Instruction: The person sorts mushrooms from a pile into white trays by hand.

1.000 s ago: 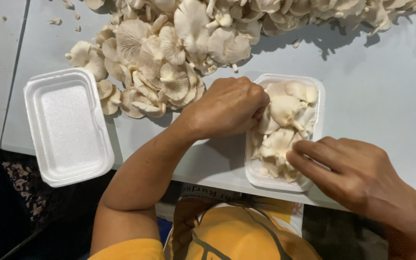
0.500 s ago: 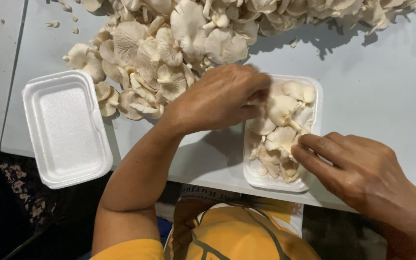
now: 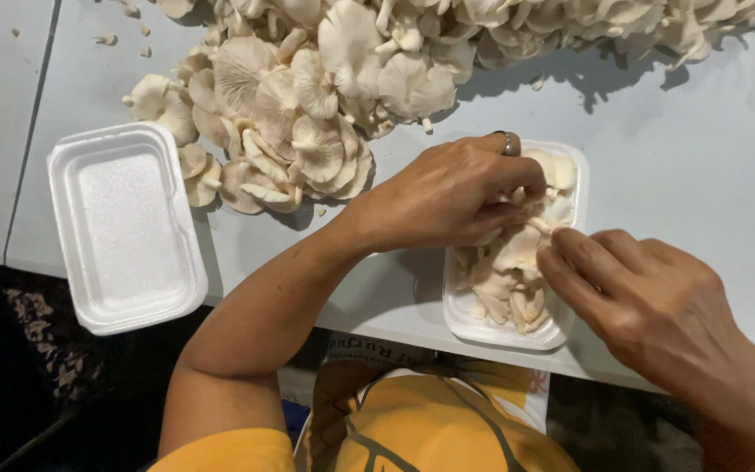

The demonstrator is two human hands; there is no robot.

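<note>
White foam tray (image 3: 570, 328) is sitting at the near edge of the counter (image 3: 701, 175), partly filled with pale oyster mushrooms (image 3: 509, 271).

Head view: left hand (image 3: 447, 197) is reaching across from the left, palm down, fingers curled over the tray's far half and pressing on the mushrooms there; grip narrow, closed down on the caps, though I cannot tell whether it is pinching one piece or only holding the pile flat. A ring is showing on one finger. Forearm is lying diagonally over the counter edge, elbow bent toward the body.

Right hand (image 3: 648, 297) is coming in from the right, fingers extended and held together, fingertips touching the mushrooms at the tray's right rim; grip flat, not wrapped around anything.

Judgement: the packing is going best with light pressure, caps laid flat and overlapping, stems tucked inward, nothing overhanging the rim; hard pressing is likely to tear the thin caps.

Loose heap (image 3: 325, 96) is lying along the far side of the counter. Second tray (image 3: 124, 227), holding nothing, is sitting at the left, overhanging the near edge.
</note>
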